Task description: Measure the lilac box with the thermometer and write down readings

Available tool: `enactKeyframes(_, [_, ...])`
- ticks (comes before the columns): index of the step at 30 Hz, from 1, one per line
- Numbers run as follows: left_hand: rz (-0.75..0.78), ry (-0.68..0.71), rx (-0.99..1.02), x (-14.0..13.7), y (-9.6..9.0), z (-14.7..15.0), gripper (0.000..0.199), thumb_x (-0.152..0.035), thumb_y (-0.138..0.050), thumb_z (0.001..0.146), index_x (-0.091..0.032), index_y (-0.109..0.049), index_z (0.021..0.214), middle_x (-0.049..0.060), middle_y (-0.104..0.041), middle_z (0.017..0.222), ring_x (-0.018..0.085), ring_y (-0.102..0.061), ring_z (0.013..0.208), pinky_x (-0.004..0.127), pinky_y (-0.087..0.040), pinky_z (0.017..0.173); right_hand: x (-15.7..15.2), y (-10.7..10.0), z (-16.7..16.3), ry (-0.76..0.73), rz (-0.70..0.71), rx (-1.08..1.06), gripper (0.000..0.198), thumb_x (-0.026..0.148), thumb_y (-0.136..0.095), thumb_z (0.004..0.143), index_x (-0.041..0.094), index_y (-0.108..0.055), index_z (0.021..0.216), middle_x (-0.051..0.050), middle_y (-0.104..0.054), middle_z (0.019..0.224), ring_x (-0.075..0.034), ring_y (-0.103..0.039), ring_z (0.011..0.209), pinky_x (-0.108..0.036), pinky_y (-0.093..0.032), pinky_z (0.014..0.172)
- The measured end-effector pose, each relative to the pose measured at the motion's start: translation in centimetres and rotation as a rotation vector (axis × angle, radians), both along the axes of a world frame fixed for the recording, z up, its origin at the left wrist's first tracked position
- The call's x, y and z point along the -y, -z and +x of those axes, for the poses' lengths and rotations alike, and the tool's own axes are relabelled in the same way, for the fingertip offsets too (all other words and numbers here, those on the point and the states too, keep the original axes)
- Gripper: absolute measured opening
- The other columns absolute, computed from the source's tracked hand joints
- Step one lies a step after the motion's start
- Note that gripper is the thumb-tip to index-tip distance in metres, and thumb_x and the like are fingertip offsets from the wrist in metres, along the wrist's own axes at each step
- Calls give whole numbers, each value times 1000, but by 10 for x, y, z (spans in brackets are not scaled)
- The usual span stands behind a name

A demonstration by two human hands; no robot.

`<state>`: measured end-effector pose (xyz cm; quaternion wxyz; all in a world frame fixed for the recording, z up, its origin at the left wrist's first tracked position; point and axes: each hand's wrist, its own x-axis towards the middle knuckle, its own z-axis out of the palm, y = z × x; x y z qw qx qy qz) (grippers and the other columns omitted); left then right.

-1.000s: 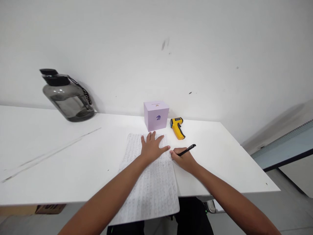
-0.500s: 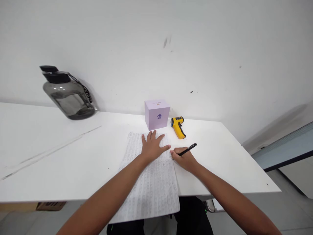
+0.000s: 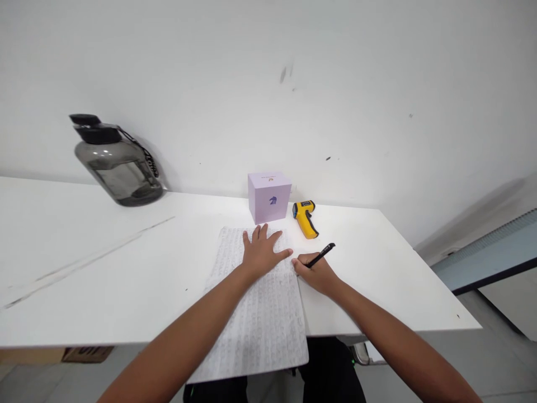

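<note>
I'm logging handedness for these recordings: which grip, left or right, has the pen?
The right grip, curled around the black pen. The left grip holds no pen: its fingers are spread over the whitish sheet.

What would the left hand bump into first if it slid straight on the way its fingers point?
Probably the lilac box, standing just ahead of the left hand; whether the two touch is hard to tell.

The left hand [image 3: 260, 254] lies palm-down with fingers spread on the paper [image 3: 268, 330], the right hand [image 3: 314, 272] curls in a writing grip at its right edge, forearms [image 3: 201, 330] angling inward.
</note>
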<state>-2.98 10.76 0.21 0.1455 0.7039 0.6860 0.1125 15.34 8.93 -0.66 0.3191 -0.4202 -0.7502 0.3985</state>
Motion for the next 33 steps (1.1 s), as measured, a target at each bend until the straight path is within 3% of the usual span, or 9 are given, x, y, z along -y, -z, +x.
enactKeyframes(8, [70,-15,9,-3,14,-3,70,-71,-49,83,-32,-51,142,11,-26,163,36,-13,152,64,-1,118,-2,-2,-2,165,196,68,35,51,-47,93,20,-61,82,-1,-63,72,-16,-57,67,-28,-43,65])
enactKeyframes(12, [163,-82,81,-3,14,-2,51,-59,-38,94,-32,-58,133,8,-40,157,31,-26,149,61,-8,119,-11,12,-7,193,383,186,29,31,-44,94,20,-60,115,-7,-69,100,-19,-65,84,-31,-48,76])
enactKeyframes(17, [238,-155,299,2,5,-2,50,-55,-30,97,-29,-59,127,6,-58,142,26,-44,138,59,-9,121,-17,22,-18,135,523,460,52,9,-36,90,16,-49,139,-13,-65,119,-20,-66,90,-30,-48,76])
enactKeyframes(20, [288,-183,372,1,5,-5,52,-55,-34,95,-24,-55,131,9,-58,141,26,-46,137,53,-14,121,-19,17,-21,167,590,504,52,8,-38,90,17,-51,139,-12,-66,115,-20,-65,89,-29,-46,74])
enactKeyframes(23, [373,-193,382,-4,12,-8,60,-57,-39,91,-16,-52,133,15,-57,141,28,-47,136,44,-28,118,-28,9,-20,335,673,463,39,13,-37,94,18,-64,122,-11,-68,104,-22,-62,95,-33,-42,83])
enactKeyframes(25, [395,-214,387,-8,17,-11,73,-60,-44,87,-9,-44,138,20,-53,142,31,-47,136,42,-33,115,-39,6,-20,550,652,455,35,17,-38,96,17,-65,118,-13,-67,109,-26,-60,102,-39,-39,88])
enactKeyframes(28, [442,-234,437,-12,25,-14,97,-59,-60,76,-3,-26,148,25,-41,150,34,-40,141,42,-33,116,-54,7,-24,842,482,450,41,29,-47,95,12,-57,131,-21,-60,126,-33,-54,117,-49,-35,96])
enactKeyframes(30, [494,-303,496,-14,28,-16,104,-57,-64,74,-2,-17,150,26,-30,155,34,-30,147,42,-29,120,-60,11,-27,843,393,470,49,37,-54,92,11,-53,134,-22,-61,126,-35,-53,119,-56,-30,101])
enactKeyframes(33, [495,-406,537,-20,28,-18,107,-57,-63,75,-3,-10,151,26,-21,160,33,-21,150,40,-24,122,-61,16,-26,770,337,474,38,35,-57,89,14,-62,121,-19,-66,117,-34,-56,116,-59,-26,104])
